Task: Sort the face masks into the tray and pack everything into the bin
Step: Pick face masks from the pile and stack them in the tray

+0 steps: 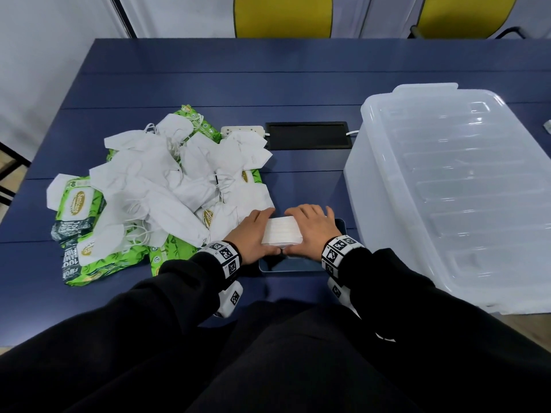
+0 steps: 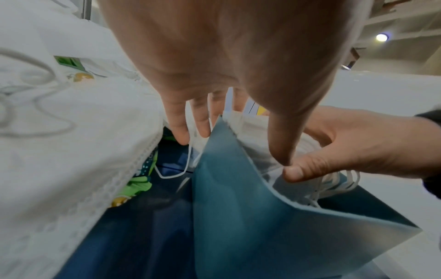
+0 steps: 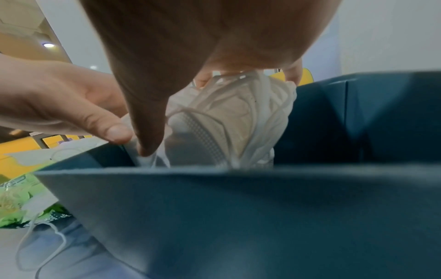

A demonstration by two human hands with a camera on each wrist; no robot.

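Black sleeves [image 1: 179, 293] frame both hands: left hand [image 1: 253, 234] and right hand [image 1: 313, 229] clasp a stack of folded white masks [image 1: 281, 232] over the blue-grey tray [image 1: 290, 267]; many loose white masks [image 1: 167, 177] remain unsorted, and the lidded translucent plastic bin [image 1: 459, 189] is judged unpacked.

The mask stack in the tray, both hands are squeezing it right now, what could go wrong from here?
1. The mask stack stands on edge, held between the left hand and the right hand; once released, it could fan out or tip over.
2. Ear loops bunch over the tray wall and may snag.
3. The bin still has its lid on, so packing will likely need a free hand.
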